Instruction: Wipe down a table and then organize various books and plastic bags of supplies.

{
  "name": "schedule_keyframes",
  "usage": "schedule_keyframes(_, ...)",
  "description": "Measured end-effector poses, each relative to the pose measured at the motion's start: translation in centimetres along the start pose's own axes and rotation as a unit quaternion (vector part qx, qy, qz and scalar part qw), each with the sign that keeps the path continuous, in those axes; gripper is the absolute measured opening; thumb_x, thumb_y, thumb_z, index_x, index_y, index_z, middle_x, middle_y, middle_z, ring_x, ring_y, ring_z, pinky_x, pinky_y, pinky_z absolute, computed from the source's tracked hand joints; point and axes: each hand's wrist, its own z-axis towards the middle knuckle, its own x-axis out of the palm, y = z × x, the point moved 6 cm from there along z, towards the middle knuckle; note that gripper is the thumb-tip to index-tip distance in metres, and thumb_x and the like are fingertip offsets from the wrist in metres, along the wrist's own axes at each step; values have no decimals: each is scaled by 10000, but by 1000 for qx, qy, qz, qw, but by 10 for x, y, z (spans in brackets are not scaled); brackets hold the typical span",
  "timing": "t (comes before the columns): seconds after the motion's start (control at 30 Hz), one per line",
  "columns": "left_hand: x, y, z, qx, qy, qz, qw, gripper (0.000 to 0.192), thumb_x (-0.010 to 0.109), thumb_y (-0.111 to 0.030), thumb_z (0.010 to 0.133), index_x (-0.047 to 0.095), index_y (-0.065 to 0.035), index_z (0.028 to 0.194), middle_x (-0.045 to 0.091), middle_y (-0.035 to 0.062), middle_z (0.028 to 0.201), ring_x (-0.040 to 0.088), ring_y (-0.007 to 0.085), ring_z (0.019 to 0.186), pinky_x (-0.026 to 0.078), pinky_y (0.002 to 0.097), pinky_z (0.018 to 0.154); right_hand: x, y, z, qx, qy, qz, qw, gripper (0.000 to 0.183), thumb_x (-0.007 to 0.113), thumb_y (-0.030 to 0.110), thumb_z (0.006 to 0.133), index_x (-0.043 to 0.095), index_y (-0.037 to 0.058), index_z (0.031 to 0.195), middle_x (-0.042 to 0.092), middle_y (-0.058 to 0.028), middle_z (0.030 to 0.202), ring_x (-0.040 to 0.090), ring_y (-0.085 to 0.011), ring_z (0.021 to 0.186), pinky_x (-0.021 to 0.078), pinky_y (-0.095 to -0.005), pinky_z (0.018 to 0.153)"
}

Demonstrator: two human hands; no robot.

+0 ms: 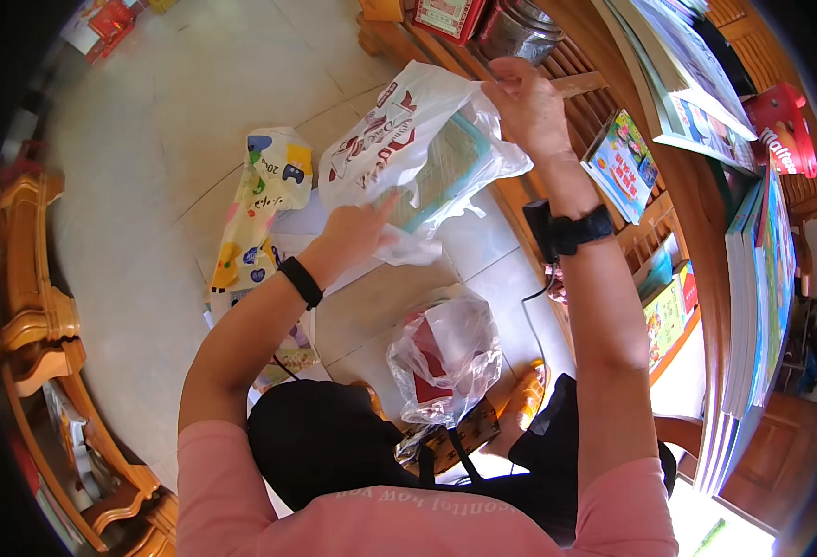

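Observation:
A white plastic bag with dark red print (pixel 373 143) is spread in front of me, and a flat, clear, teal-edged item (pixel 460 167) shows at its opening. My right hand (pixel 528 104) grips the bag's upper right edge between fingers and thumb. At the bag's lower left edge is my left hand (pixel 356 233), with its index finger extended over the item; whether it pinches the plastic is hard to tell. Left of the bag lies a colourful patterned plastic bag (pixel 262 209). Nearer my legs stands a clear plastic bag (pixel 443 355) with something red and white inside.
Books and magazines (pixel 756 292) are stacked on the wooden table at the right, and more books (pixel 620 167) rest on slats beneath it. A metal tin (pixel 519 31) and a red box (pixel 450 17) stand at the top. Carved wooden furniture (pixel 39 278) edges the left side.

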Motion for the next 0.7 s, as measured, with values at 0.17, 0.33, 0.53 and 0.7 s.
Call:
schedule_keyframes(0.17, -25, 46, -17, -198, -124, 0, 972, 394, 477, -301, 888, 443, 3, 1136, 574, 141, 561, 594, 308, 542, 464, 406, 490, 21, 40, -65, -35, 79, 102, 991, 101, 623, 57, 754, 606, 49, 853, 619, -135, 760, 612, -244, 644, 497, -313, 605)
schedule_keyframes(0.33, -35, 33, -15, -212, -138, 50, 966, 271, 509, -244, 866, 499, -14, 1009, 593, 129, 577, 602, 292, 526, 475, 369, 480, 134, -56, -145, 171, 214, 176, 945, 259, 597, 148, 819, 593, -2, 1030, 641, -118, 898, 604, -179, 828, 465, -293, 768)
schedule_keyframes(0.53, -59, 41, -34, -281, -170, -3, 945, 380, 537, -139, 799, 416, 10, 1126, 587, 172, 604, 598, 334, 555, 477, 414, 510, 130, -106, -158, 276, -67, 277, 918, 490, 661, 188, 765, 491, -8, 1181, 492, -134, 1182, 518, -227, 1030, 416, -343, 892)
schedule_keyframes(0.7, -65, 45, -41, -253, -184, -80, 946, 563, 598, -105, 733, 347, 13, 1222, 575, 200, 609, 591, 367, 610, 469, 430, 536, 183, -156, -185, 463, 6, 487, 740, 482, 670, 207, 787, 467, 9, 1176, 474, -109, 1172, 502, -242, 1031, 425, -366, 902)
